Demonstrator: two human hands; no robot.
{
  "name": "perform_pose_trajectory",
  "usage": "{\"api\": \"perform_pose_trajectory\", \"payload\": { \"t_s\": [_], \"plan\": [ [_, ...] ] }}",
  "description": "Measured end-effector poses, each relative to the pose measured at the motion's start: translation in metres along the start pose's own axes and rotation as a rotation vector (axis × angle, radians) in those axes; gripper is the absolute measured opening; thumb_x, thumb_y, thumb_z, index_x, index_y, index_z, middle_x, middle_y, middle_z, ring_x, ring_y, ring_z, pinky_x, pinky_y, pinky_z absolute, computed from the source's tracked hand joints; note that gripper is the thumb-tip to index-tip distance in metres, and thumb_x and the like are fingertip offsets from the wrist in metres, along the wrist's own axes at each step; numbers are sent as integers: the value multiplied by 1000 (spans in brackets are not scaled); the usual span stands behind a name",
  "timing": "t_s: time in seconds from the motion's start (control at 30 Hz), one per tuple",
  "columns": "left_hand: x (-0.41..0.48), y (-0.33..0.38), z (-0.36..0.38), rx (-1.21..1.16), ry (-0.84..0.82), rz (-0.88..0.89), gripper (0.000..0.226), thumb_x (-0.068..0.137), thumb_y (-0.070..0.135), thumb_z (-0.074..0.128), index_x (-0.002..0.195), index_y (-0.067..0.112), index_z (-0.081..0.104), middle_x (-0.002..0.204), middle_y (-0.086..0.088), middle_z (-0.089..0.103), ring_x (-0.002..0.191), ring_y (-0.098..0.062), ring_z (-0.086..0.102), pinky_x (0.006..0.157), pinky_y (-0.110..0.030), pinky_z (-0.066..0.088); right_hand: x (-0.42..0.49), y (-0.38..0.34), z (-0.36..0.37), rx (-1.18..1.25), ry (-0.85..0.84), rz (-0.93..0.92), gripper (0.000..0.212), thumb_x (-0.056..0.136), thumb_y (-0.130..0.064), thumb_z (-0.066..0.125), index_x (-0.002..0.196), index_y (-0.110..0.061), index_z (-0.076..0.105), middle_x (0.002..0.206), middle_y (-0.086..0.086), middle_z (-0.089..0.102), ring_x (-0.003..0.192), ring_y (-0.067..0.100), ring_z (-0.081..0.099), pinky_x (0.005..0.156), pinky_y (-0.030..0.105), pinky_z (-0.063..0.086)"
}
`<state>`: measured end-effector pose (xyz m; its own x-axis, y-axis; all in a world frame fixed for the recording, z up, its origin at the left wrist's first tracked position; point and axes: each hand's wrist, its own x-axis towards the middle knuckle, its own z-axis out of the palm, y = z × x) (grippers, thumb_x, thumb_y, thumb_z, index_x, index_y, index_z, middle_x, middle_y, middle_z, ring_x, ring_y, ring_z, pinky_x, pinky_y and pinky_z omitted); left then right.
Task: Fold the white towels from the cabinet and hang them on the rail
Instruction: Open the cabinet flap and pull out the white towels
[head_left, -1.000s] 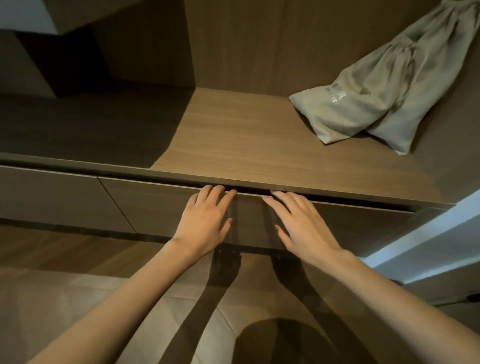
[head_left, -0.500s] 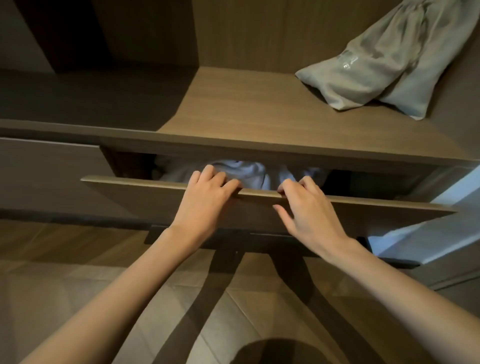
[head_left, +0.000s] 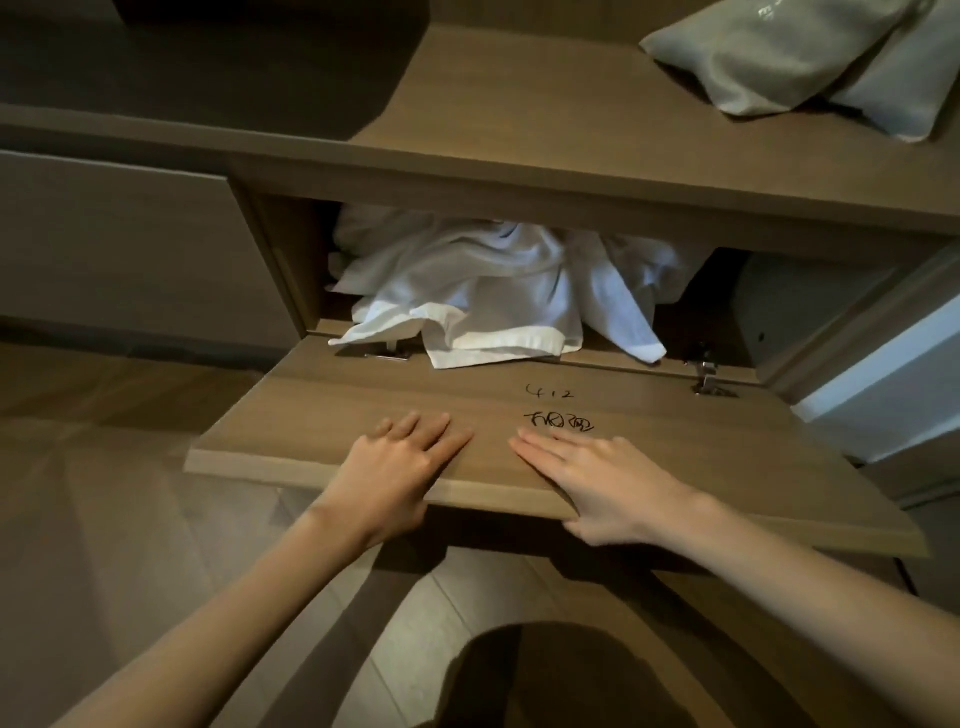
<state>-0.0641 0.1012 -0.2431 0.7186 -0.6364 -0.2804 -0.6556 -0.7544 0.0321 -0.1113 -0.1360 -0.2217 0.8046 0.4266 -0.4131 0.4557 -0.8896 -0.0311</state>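
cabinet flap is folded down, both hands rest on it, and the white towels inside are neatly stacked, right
Not quite. The head view shows the white towels in a crumpled heap, not neatly stacked, one edge spilling onto the flap. The flap is folded down, and the left hand and right hand rest on it.

Dim, warm light. Only bright patch: pale strip (head_left: 893, 374) right of your right hand (head_left: 608, 483). Dark shadow (head_left: 545, 675) on the floor (head_left: 130, 519) below your wrists; shelf (head_left: 208, 67) up-left of your left hand (head_left: 400, 467) goes near black. Edges bow, detail slightly soft.
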Motion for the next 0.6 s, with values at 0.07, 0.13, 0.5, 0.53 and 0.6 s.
{"api": "perform_pose_trajectory", "payload": {
  "t_s": [0.07, 0.13, 0.5, 0.53, 0.6],
  "plan": [
    [-3, 5, 23, 73, -54, -13, 87, 94, 30, 52, 151, 28, -13, 161, -7, -6, 147, -34, 5, 118, -49, 16, 2, -6, 21, -10, -65, 7, 101, 87, -35, 65, 154, -24, -11, 162, -3, -13, 149, 24, 1, 114, 44, 28],
    [-4, 7, 45, 134, -90, -23, 92, 95, 31, 52, 148, 25, -23, 159, -13, -14, 146, -40, 0, 118, -54, 13, 7, -11, 43, -20, -94, 7, 106, 88, -30, 66, 152, -20, -18, 157, -1, -24, 145, 26, -15, 117, 46, 20],
    [10, 10, 121, 152, 25, -86, 103, 90, 2, 54, 141, 23, -33, 156, -21, -15, 141, -51, -1, 114, -60, 20, 41, -10, 141, -220, 91, 31, 116, 62, -17, 84, 151, -2, 12, 159, 17, 5, 143, 49, 10, 103, 70, 30],
    [11, 10, 127, 146, 46, -99, 106, 87, 1, 58, 142, 23, -30, 156, -21, -13, 141, -51, 1, 112, -61, 21, 43, -9, 145, -242, 100, 40, 116, 61, -17, 85, 151, -2, 13, 159, 17, 5, 143, 48, 11, 103, 69, 31],
    [14, 13, 138, 130, 70, -130, 114, 79, 1, 68, 146, 22, -22, 154, -23, -9, 141, -50, 6, 110, -62, 23, 49, -8, 151, -261, 119, 58, 120, 60, -19, 87, 152, -4, 12, 160, 16, -1, 144, 46, 10, 106, 67, 30]
  ]
}}
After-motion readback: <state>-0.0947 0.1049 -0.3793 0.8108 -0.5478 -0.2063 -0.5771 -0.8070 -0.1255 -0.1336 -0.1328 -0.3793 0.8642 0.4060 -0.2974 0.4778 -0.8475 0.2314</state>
